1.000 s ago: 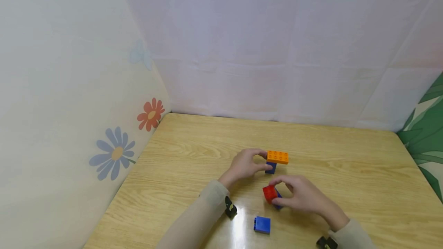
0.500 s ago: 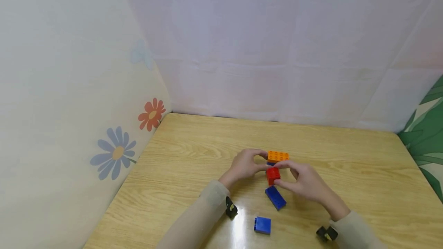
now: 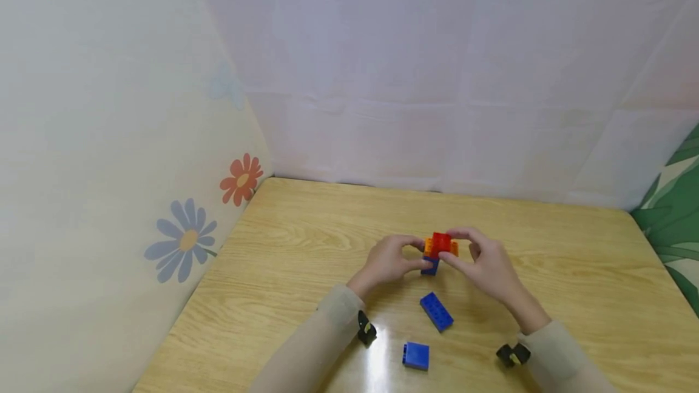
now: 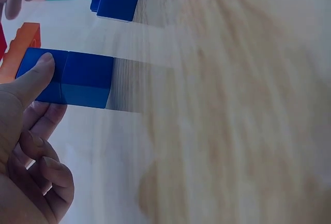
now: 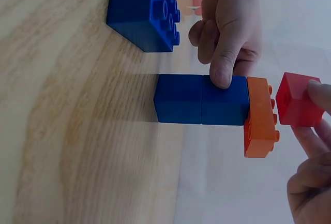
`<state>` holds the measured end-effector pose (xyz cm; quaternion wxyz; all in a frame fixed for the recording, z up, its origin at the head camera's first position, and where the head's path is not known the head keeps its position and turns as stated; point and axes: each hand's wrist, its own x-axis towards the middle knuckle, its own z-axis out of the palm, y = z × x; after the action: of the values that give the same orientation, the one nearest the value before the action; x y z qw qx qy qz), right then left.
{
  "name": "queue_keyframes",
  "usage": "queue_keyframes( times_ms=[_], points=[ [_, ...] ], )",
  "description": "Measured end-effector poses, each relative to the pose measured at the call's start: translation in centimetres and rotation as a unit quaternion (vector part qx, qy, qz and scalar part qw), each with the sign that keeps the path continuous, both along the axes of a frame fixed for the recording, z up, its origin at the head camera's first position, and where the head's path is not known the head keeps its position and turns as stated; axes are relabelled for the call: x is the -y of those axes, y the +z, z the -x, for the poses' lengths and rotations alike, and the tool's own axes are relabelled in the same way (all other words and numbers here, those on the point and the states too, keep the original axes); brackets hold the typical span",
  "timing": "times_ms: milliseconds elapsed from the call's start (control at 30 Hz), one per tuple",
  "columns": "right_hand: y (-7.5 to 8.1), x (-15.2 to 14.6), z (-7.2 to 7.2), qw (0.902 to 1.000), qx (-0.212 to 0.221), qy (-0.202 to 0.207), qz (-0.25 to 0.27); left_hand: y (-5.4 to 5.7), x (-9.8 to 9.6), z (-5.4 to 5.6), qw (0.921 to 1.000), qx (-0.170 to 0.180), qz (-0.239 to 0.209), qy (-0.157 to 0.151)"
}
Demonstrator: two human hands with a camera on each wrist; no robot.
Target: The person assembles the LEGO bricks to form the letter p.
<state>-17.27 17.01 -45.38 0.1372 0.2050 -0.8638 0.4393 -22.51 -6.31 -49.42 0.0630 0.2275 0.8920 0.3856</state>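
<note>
Two blue bricks (image 5: 178, 100) stand stacked on the table, topped by an orange brick (image 5: 258, 123) that juts out to one side. My left hand (image 3: 389, 259) pinches the upper blue brick, its thumb flat on one face in the left wrist view. A small red brick (image 5: 296, 99) is held between thumb and fingertips of my right hand (image 3: 490, 267). In the right wrist view it is just above the orange brick's studs, with a narrow gap showing. From the head view the red brick covers the orange brick's middle.
Nearer the front of the wooden table (image 3: 306, 217) lies a long blue brick (image 3: 437, 312), studs up. Closer still is another blue brick (image 3: 417, 356), its studs facing left. A flowered panel (image 3: 180, 241) borders the left side and a pale cloth (image 3: 437, 77) hangs behind.
My right hand has carried the red brick away from beside the long blue brick, up and forward to over the orange brick. My left hand stays at the blue stack.
</note>
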Motion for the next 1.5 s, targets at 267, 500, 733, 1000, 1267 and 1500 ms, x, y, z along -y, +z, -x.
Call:
queue_keyframes(
  times_ms=[267,500,733,1000,1267,1500],
  points=[
    [0.1,0.0,1.3,0.9999,-0.005,-0.008,0.008,0.0,0.0,0.0,1.0,-0.001,0.001,-0.007],
    [0.0,0.2,1.9,0.9998,0.02,-0.001,0.007,0.0,0.0,0.0,1.0,-0.005,0.007,-0.004],
    [-0.5,0.2,2.2,0.9991,0.032,0.009,0.026,0.0,0.0,0.0,1.0,0.0,0.001,-0.002],
    [-0.4,0.3,2.4,0.9981,0.045,0.017,0.039,0.2,0.0,-0.1,1.0,0.001,-0.001,0.0],
    [-0.3,0.3,2.5,0.9984,0.046,0.017,0.028,0.4,-0.1,-0.1,1.0,-0.004,0.006,-0.002],
    [0.0,0.4,2.4,0.9985,0.048,0.019,0.017,0.4,-0.1,-0.2,1.0,-0.004,0.008,-0.003]
  ],
)
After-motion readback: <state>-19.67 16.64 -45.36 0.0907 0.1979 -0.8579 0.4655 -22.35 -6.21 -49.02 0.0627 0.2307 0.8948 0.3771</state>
